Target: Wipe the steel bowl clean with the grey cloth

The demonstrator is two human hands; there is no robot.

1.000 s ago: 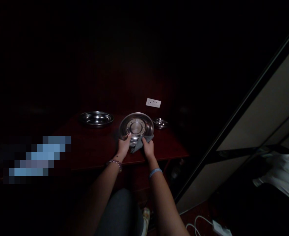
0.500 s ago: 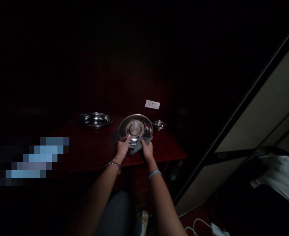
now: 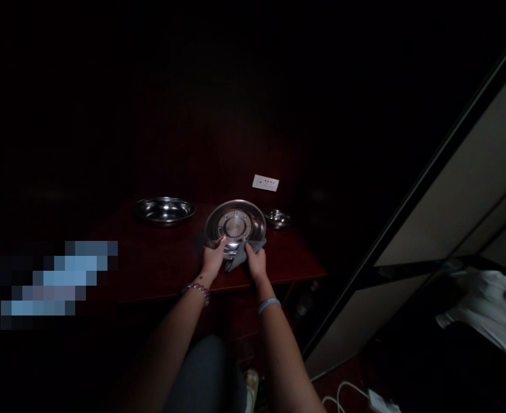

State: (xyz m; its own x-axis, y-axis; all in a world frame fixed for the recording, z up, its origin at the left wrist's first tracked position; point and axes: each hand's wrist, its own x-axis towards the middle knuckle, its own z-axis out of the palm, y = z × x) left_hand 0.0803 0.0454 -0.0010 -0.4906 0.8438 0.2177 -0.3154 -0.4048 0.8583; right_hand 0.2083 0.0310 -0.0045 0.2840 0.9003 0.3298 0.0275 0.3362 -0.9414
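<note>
A round, shiny metal basin (image 3: 236, 225) is tilted up above the front part of a dark red table (image 3: 167, 272). My left hand (image 3: 214, 257) grips its lower left rim, the thumb lying over the inside. With my right hand (image 3: 256, 261) I pinch a grey cloth (image 3: 238, 256) against the lower right rim. The fingers of both hands are partly hidden beneath the basin. Behind it to the left rests a wide metal basin (image 3: 165, 211). To the right of the held one are small metal bowls (image 3: 277, 218), seemingly stacked.
A white socket plate (image 3: 265, 183) is on the dark wall behind the table. Along the right runs a pale sliding panel (image 3: 433, 189) with a black frame. White fabric (image 3: 489, 310) lies at the far right. A white cable (image 3: 342, 390) and power strip (image 3: 381, 401) are on the floor.
The whole view has shifted very slightly. Both hands keep their grip on the basin and the cloth, with no clear movement against the rim.
</note>
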